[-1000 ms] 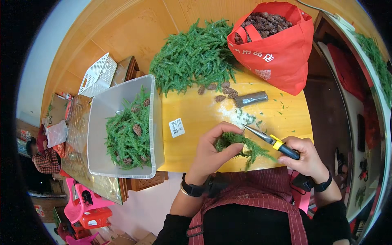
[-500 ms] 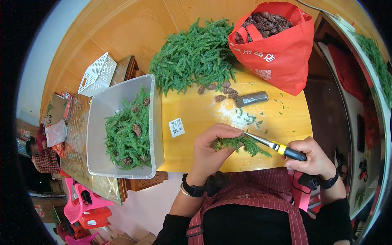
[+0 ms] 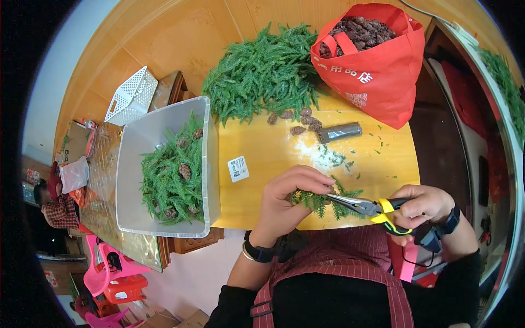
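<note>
My left hand (image 3: 289, 198) pinches a small green artificial pine sprig (image 3: 320, 203) above the front of the yellow table (image 3: 257, 202). In my right hand (image 3: 424, 208) are long-nose pliers (image 3: 367, 208) with yellow and black handles, the handles spread. Their tips reach the sprig beside my left fingertips; whether the jaws grip anything there I cannot make out. Beyond my hands lie several loose pine cones (image 3: 297, 130) and a dark wrapped bundle (image 3: 342, 132), with white powder and green clippings around them.
A translucent bin (image 3: 212, 164) of sprigs with pine cones stands at left. A big heap of green sprigs (image 3: 257, 71) lies at the back, beside a red bag (image 3: 377, 82) full of cones. A white label (image 3: 238, 169) lies on the table. Another person (image 3: 59, 210) is far left.
My right hand has turned the pliers so that both handles show, spread apart, and has shifted slightly right. My left hand still holds the sprig in nearly the same place.
</note>
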Available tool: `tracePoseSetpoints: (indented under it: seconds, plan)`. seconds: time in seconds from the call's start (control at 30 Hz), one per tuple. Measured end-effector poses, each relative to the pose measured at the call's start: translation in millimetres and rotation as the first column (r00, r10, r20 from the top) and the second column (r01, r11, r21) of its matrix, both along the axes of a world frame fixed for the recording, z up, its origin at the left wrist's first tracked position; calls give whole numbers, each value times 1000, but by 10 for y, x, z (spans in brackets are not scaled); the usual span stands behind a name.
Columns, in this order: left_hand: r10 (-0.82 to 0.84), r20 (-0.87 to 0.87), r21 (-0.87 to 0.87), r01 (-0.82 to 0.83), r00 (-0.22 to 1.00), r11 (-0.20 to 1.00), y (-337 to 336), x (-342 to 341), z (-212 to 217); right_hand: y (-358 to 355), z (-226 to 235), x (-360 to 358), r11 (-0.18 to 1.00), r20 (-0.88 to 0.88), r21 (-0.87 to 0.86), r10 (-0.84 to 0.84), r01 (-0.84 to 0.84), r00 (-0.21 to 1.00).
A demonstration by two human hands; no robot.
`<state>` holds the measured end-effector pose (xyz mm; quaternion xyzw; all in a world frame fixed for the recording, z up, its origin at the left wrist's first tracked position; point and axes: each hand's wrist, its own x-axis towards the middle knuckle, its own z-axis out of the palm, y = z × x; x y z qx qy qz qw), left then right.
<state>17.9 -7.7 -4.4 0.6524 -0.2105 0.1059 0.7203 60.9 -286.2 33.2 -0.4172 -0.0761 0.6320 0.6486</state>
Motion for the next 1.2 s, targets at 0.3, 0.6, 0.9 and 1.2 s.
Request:
tracePoseSetpoints:
  seconds: [0.3,0.6,0.9,1.2]
  plan:
    - [71,91,14,-72,993,997,28,-11,-10,87,247,37,978,476,-76,209,-196,855]
    - [109,190,105,-131,976,986,28,-1,29,80,363,-47,969,789,-246,203,-5,580]
    - [-1,16,-83,2,1000,997,-10,-45,59,256,364,-108,958,878,-50,177,284,-444]
    - [-57,-87,-121,46,995,992,-44,-74,70,276,313,-78,944,816,-16,203,329,-541]
